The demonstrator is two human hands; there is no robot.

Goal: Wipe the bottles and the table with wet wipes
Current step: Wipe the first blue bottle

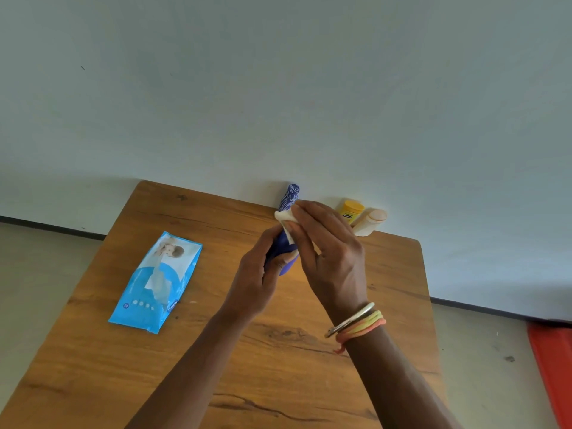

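Observation:
Above the wooden table (pixel 93 366), my left hand (pixel 257 280) grips the lower body of a dark blue bottle (pixel 289 198) with a white pattern near its top. The bottle is tilted, its cap pointing away toward the wall. My right hand (pixel 328 258) holds a white wet wipe (pixel 284 219) wrapped against the bottle's middle. A blue and white wet wipes pack (pixel 154 283) lies flat on the table's left side, with a wipe poking out of its opening.
A yellow jar (pixel 352 210) and a pale cream bottle (pixel 371 222) stand at the table's far edge against the white wall, just right of my hands. Something red (pixel 551 366) lies on the floor at the right.

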